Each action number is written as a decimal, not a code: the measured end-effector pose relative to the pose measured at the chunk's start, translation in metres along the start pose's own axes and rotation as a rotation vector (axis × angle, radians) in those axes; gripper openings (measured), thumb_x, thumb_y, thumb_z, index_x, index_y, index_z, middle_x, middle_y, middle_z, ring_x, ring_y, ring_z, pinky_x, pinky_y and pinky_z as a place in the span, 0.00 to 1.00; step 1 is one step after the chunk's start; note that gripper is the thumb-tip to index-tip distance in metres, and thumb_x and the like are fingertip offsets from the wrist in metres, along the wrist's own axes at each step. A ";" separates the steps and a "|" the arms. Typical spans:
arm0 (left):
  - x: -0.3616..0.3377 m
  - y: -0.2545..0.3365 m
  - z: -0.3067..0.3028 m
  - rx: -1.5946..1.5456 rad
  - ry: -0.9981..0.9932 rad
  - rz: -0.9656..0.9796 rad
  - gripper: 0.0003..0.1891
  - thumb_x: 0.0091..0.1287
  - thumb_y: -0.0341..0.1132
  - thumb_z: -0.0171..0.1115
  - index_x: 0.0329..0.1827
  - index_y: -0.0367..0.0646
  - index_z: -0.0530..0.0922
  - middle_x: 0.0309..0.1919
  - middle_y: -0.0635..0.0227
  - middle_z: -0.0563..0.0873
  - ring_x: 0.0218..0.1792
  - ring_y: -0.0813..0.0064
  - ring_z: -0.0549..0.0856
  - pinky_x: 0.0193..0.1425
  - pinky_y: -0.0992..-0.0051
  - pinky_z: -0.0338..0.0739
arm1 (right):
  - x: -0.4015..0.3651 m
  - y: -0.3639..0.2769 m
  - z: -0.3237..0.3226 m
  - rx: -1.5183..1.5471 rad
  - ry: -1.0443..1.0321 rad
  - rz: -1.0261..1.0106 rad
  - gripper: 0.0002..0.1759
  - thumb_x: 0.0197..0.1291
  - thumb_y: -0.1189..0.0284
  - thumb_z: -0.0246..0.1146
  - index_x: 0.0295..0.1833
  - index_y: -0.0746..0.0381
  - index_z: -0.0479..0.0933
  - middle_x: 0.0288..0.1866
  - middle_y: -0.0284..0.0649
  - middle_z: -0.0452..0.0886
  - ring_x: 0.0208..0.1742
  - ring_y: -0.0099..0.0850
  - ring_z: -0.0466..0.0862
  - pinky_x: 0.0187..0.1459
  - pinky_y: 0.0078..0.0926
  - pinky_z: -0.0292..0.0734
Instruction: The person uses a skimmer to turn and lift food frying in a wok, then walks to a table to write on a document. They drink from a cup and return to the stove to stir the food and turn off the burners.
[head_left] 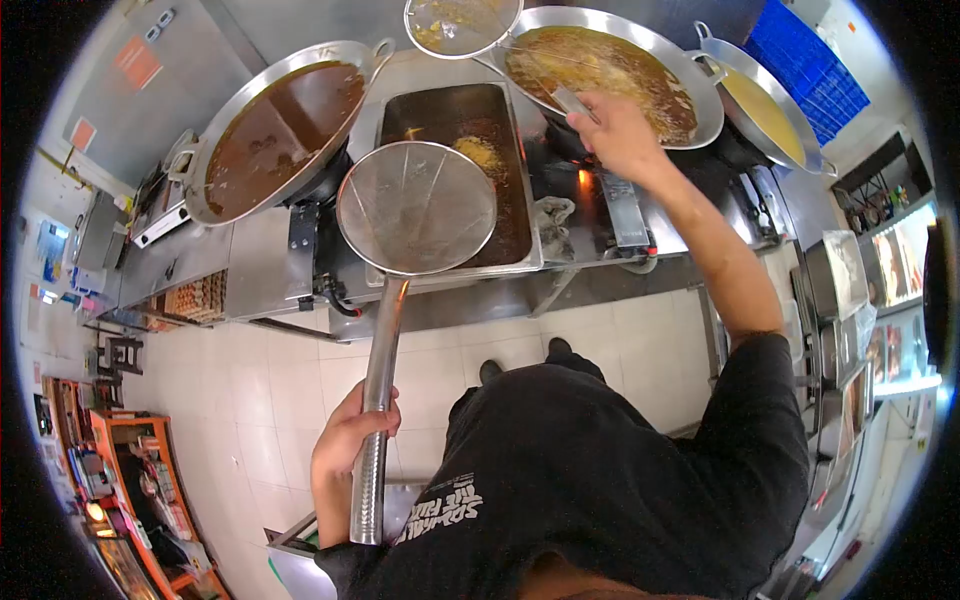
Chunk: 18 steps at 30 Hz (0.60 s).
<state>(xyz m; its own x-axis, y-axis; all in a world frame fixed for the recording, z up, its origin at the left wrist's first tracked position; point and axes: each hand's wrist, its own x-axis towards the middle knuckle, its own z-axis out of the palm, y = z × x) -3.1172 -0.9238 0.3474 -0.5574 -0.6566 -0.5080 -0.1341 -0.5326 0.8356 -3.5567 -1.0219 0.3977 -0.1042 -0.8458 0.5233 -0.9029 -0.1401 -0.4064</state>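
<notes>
head view, cooking line seen from above. from my remote seat i read the left hand as wrapped fully round the long steel handle of the large mesh strainer, fingers curled closed. the strainer's bowl hangs over the near end of the rectangular oil tray; whether it touches the rim i cannot tell. the right hand is closed on the thin handle of the small skimmer, whose basket sits at the far rim of the middle wok of frothy yellow-brown liquid. the left wok holds dark brown liquid; the right wok holds yellow liquid. a flame shows below the middle wok, with a grey cloth just beside it. writing: white print on the black shirt, too warped for me to read; orange wall signs, illegible.
</notes>
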 end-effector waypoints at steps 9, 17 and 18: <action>-0.016 -0.008 0.000 0.050 0.027 -0.008 0.17 0.53 0.26 0.56 0.47 0.35 0.67 0.25 0.66 0.75 0.28 0.76 0.75 0.35 0.79 0.67 | -0.065 0.039 0.113 -0.557 -0.125 -0.096 0.22 0.50 0.76 0.54 0.54 0.68 0.68 0.22 0.47 0.79 0.21 0.41 0.81 0.22 0.37 0.76; 0.001 -0.006 0.005 0.117 0.023 0.057 0.16 0.54 0.27 0.56 0.46 0.34 0.67 0.27 0.66 0.75 0.28 0.77 0.75 0.36 0.79 0.68 | -0.101 0.059 0.138 -0.671 -0.237 -0.161 0.19 0.54 0.73 0.53 0.52 0.65 0.69 0.22 0.41 0.80 0.23 0.36 0.82 0.24 0.31 0.77; 0.003 -0.007 0.006 0.138 0.029 0.064 0.16 0.55 0.28 0.56 0.46 0.34 0.67 0.27 0.66 0.75 0.28 0.77 0.75 0.36 0.78 0.69 | -0.102 0.067 0.143 -0.682 -0.246 -0.158 0.19 0.54 0.73 0.52 0.53 0.65 0.68 0.22 0.41 0.80 0.23 0.36 0.82 0.24 0.32 0.77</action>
<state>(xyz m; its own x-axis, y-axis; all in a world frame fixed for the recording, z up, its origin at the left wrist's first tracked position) -3.1234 -0.9191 0.3414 -0.5450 -0.7027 -0.4573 -0.2119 -0.4123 0.8861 -3.5465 -1.0185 0.2098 0.0726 -0.9440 0.3218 -0.9663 0.0134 0.2572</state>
